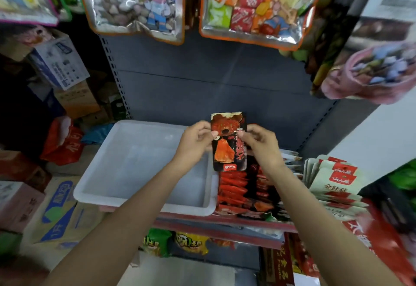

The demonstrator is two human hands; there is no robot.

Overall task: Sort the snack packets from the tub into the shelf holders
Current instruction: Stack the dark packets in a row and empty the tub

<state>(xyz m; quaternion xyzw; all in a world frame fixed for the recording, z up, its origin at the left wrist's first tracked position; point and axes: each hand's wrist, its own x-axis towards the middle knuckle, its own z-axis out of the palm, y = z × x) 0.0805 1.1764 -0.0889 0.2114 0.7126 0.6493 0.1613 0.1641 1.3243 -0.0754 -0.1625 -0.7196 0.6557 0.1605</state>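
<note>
- I've got a black-and-red snack packet held upright in front of me, over the gap between the tub and the row of packets on the shelf.
- My left hand pinches the packet's left edge, thumb on the front, fingers curled behind.
- My right hand pinches the right edge at abt the same height, thumb on the front w/ fingers wrapped round the back.
- White plastic tub sits on the shelf at left; what I can see of its floor is bare.
- Just right of the tub, a row of red/black packets stands packed in a holder, directly below the held packet.
- Further right, a stack of pale packets w/ red labels, leaning back in their own row.
- Grey back panel of the shelf behind the packet.
- Big clear bags hang overhead: one w/ pale sweets, one w/ orange, red and green sachets.
- Cardboard boxes stacked at far left; a red bag lies beside the tub.
</note>
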